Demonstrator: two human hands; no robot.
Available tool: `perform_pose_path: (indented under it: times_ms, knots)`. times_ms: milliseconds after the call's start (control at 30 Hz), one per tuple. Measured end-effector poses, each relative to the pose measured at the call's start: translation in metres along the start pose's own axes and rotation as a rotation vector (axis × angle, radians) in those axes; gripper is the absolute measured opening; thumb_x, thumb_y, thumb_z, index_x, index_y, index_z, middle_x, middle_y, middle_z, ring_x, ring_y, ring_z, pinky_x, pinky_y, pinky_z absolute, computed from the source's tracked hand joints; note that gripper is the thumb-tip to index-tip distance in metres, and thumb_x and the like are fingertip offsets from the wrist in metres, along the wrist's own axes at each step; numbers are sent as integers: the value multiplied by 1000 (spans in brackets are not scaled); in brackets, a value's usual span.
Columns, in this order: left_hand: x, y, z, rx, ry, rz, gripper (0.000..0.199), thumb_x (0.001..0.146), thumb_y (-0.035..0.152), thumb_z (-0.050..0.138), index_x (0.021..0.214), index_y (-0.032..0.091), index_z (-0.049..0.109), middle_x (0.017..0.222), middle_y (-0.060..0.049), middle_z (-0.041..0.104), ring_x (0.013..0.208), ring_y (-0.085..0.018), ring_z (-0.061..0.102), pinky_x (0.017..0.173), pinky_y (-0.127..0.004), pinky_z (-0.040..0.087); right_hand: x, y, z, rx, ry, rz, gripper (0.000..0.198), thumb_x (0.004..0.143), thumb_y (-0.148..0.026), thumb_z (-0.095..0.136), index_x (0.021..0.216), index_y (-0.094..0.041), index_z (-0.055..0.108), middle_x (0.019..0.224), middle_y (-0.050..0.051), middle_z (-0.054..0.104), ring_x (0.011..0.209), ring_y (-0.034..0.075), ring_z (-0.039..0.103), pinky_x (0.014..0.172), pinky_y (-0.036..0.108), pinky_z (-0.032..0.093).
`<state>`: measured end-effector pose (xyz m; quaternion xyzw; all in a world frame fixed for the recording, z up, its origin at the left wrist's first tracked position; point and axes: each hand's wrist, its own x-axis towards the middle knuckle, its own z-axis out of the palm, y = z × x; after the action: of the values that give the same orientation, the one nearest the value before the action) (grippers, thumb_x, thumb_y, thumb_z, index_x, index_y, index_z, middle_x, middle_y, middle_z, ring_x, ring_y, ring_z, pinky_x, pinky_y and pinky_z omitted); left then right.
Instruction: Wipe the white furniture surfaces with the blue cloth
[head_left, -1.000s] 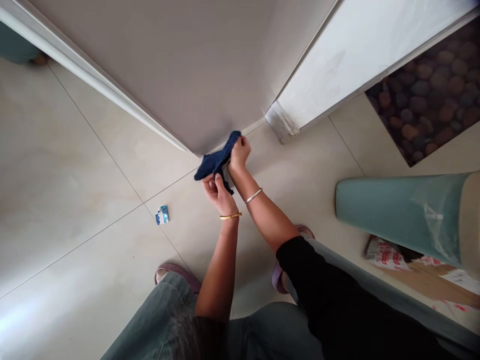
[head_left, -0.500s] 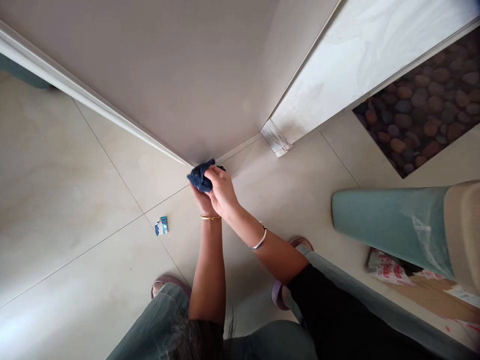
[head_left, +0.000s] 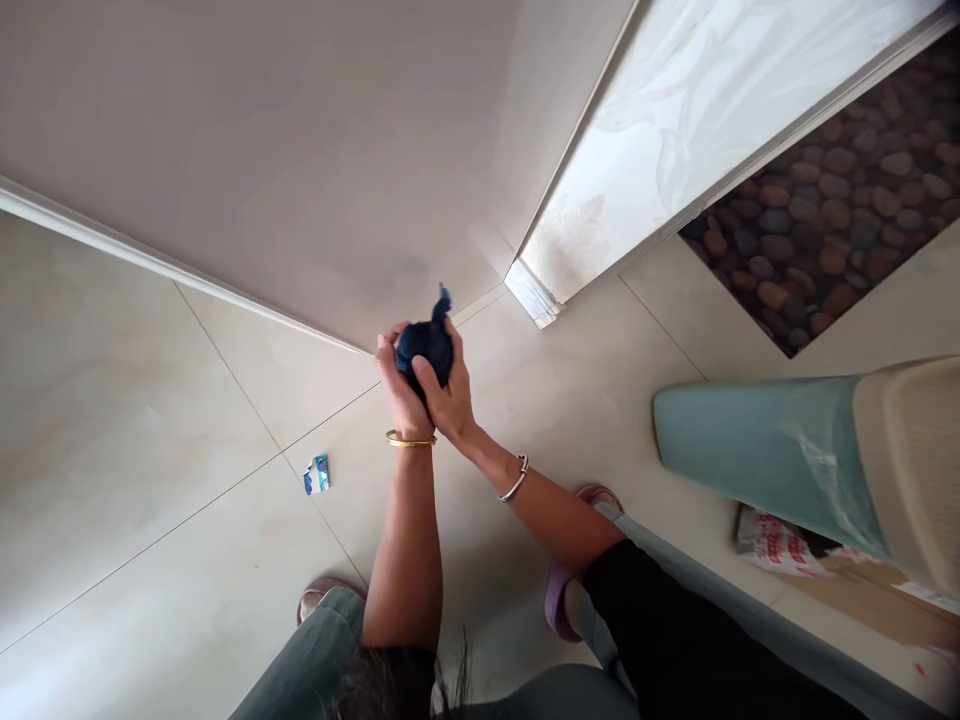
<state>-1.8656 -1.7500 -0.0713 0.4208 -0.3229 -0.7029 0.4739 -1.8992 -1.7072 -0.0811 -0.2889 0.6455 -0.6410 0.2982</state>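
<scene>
A dark blue cloth (head_left: 424, 346) is bunched into a ball between my two hands, with one twisted end sticking up at the upper right. My left hand (head_left: 403, 390), below a gold bangle, cups it from the left and beneath. From the right, my right hand (head_left: 452, 398) presses on it, thumb across the front; a silver bangle circles that forearm. Both hands are held over the floor by the lower corner of a pale grey panel (head_left: 315, 180). Part of the cloth is hidden by my fingers.
A small torn blue-and-white packet (head_left: 317, 475) lies on the tiled floor (head_left: 150, 480) at left. On the right stand a teal bin (head_left: 757, 430) with a beige top, a pebble-patterned mat (head_left: 832, 200) and a plastic wrapper (head_left: 780, 540). A white patterned wall (head_left: 645, 150) borders the panel.
My hands have drawn the loose cloth into a tighter ball, and its end now points upward. My right hand has turned more upright. The view has shifted slightly.
</scene>
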Motion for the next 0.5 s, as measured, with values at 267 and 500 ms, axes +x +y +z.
perform_pose_path:
  times_ms: [267, 500]
  knots:
    - [-25, -6, 14, 108, -129, 38, 52, 89, 56, 70, 135, 36, 56, 163, -7, 40, 143, -28, 53, 113, -40, 48, 123, -37, -29, -302, 538, -322, 56, 107, -41, 20, 161, -25, 20, 163, 12, 26, 162, 24, 22, 129, 50, 28]
    - [-25, -7, -12, 153, 72, 217, 42, 94, 40, 65, 133, 27, 55, 150, -9, 56, 139, -25, 55, 115, -41, 45, 102, 13, 68, -454, 512, -347, 53, 108, -35, 21, 145, -5, 44, 164, 25, 23, 162, 26, 20, 129, 49, 31]
